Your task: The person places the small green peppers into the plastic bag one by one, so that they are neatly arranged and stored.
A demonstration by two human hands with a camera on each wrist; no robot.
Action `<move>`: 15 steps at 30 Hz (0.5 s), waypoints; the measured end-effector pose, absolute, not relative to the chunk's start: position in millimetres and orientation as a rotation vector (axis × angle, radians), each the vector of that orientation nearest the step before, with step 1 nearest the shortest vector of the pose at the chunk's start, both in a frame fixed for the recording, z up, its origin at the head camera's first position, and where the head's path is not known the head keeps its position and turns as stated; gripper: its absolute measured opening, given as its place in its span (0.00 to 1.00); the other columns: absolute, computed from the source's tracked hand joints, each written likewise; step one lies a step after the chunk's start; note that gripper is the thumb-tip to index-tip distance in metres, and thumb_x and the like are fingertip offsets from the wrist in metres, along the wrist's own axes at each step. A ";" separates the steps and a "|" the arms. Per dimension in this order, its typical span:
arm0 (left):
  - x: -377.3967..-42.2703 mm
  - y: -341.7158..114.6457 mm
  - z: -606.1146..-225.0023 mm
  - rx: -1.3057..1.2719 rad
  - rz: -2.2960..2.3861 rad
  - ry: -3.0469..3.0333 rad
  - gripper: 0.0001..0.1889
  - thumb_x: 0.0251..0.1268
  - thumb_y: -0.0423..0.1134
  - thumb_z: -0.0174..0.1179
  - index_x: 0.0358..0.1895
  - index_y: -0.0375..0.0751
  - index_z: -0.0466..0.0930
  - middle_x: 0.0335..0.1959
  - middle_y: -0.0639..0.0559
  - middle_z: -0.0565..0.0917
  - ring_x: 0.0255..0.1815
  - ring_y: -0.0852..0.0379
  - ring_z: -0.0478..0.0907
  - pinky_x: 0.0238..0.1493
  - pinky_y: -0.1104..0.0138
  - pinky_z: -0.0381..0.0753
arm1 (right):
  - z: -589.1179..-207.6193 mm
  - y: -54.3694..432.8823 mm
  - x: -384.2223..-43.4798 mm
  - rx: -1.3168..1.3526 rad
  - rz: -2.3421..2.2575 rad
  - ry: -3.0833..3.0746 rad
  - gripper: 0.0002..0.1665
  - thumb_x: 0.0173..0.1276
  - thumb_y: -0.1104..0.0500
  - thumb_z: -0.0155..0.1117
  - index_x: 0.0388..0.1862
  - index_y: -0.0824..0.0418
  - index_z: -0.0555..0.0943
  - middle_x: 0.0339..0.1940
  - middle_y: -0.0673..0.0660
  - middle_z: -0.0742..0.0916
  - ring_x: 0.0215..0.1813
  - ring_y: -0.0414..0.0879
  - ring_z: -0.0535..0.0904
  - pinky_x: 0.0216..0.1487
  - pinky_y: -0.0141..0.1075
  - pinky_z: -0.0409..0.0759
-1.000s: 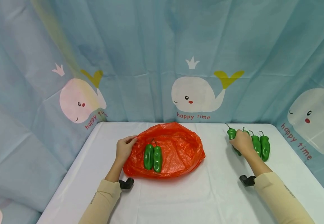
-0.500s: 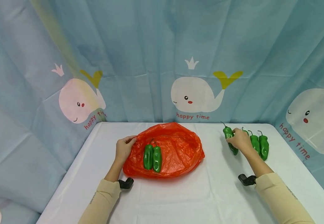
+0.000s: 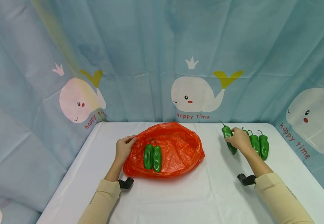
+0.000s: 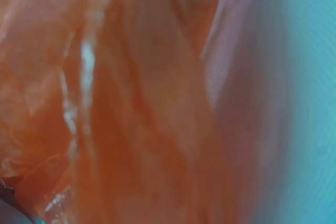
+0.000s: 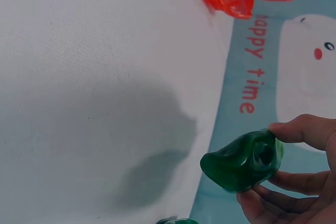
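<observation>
A spread red plastic bag (image 3: pixel 178 155) lies open on the white table, and two green peppers (image 3: pixel 152 158) rest side by side on its left part. My left hand (image 3: pixel 124 149) pinches the bag's left rim; in the left wrist view the blurred plastic (image 4: pixel 142 108) fills most of the picture. Over at the right, my right hand (image 3: pixel 240 140) grips a green pepper (image 3: pixel 227 133) between thumb and fingers. The right wrist view shows this pepper (image 5: pixel 241 161) raised off the tabletop, its shadow falling on the cloth.
Just right of my right hand, more green peppers (image 3: pixel 263 146) lie in a row, one partly hidden behind the hand. A blue curtain (image 3: pixel 139 62) with whale prints stands along the table's back edge. White cloth covers the table (image 3: pixel 178 202).
My right hand has drawn one pepper leftward, away from the row, and a gap now shows between them. The left hand and the bag have stayed in place.
</observation>
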State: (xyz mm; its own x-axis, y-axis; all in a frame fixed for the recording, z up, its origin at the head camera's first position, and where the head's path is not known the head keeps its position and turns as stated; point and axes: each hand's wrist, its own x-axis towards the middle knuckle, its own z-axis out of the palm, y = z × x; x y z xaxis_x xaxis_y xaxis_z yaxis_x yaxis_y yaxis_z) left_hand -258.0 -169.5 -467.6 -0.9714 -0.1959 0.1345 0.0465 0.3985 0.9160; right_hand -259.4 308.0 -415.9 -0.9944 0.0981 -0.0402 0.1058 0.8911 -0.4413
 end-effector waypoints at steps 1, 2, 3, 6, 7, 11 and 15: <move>-258.1 -169.5 -467.6 0.130 -1.605 -2.434 0.14 0.70 0.41 0.58 0.50 0.37 0.86 0.47 0.39 0.87 0.47 0.49 0.82 0.39 0.81 0.75 | -415.7 307.7 -259.6 0.162 -0.714 3.039 0.37 0.63 0.56 0.65 0.63 0.80 0.67 0.56 0.79 0.77 0.53 0.72 0.75 0.47 0.56 0.77; -258.1 -169.4 -467.5 0.129 -1.603 -2.434 0.14 0.70 0.41 0.58 0.50 0.37 0.86 0.47 0.39 0.87 0.47 0.49 0.82 0.39 0.81 0.75 | -415.4 307.7 -259.7 0.159 -0.713 3.041 0.37 0.63 0.56 0.65 0.63 0.80 0.67 0.55 0.79 0.78 0.53 0.73 0.75 0.47 0.56 0.77; -258.2 -169.4 -467.5 0.126 -1.599 -2.435 0.14 0.70 0.41 0.58 0.50 0.37 0.86 0.47 0.39 0.87 0.48 0.49 0.82 0.39 0.80 0.75 | -415.1 307.5 -259.8 0.158 -0.714 3.041 0.37 0.63 0.56 0.65 0.63 0.80 0.67 0.55 0.80 0.78 0.53 0.73 0.75 0.47 0.56 0.77; -258.1 -169.1 -467.7 0.120 -1.592 -2.437 0.14 0.70 0.41 0.58 0.50 0.37 0.86 0.47 0.39 0.87 0.48 0.48 0.81 0.39 0.80 0.75 | -414.0 306.8 -259.8 0.153 -0.721 3.045 0.38 0.63 0.55 0.65 0.63 0.80 0.67 0.56 0.80 0.78 0.53 0.73 0.75 0.47 0.57 0.78; -258.0 -169.0 -467.7 0.120 -1.588 -2.440 0.14 0.70 0.41 0.58 0.50 0.37 0.86 0.47 0.39 0.87 0.48 0.49 0.81 0.39 0.80 0.75 | -413.7 306.4 -259.6 0.154 -0.724 3.045 0.38 0.63 0.55 0.65 0.63 0.80 0.67 0.55 0.80 0.78 0.53 0.73 0.76 0.47 0.56 0.78; -257.3 -168.4 -467.5 0.121 -1.589 -2.446 0.14 0.70 0.41 0.58 0.50 0.37 0.85 0.48 0.39 0.87 0.48 0.49 0.81 0.39 0.80 0.75 | -412.4 306.2 -258.7 0.143 -0.740 3.051 0.38 0.63 0.55 0.65 0.63 0.80 0.67 0.54 0.80 0.79 0.52 0.73 0.76 0.45 0.56 0.79; -257.0 -168.1 -467.0 0.120 -1.595 -2.443 0.14 0.70 0.41 0.58 0.50 0.37 0.86 0.48 0.39 0.87 0.48 0.48 0.81 0.40 0.80 0.75 | -410.5 306.2 -257.8 0.126 -0.758 3.053 0.38 0.63 0.55 0.64 0.63 0.81 0.67 0.54 0.80 0.79 0.53 0.74 0.75 0.46 0.57 0.78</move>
State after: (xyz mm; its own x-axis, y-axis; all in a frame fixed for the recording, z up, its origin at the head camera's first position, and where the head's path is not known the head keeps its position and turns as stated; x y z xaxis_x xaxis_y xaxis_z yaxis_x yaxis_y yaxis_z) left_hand -257.0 -168.1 -467.0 -0.9722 -0.1883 0.1395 0.0520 0.4071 0.9119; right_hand -257.8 306.2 -410.5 -0.9968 0.0793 -0.0133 0.0763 0.8809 -0.4670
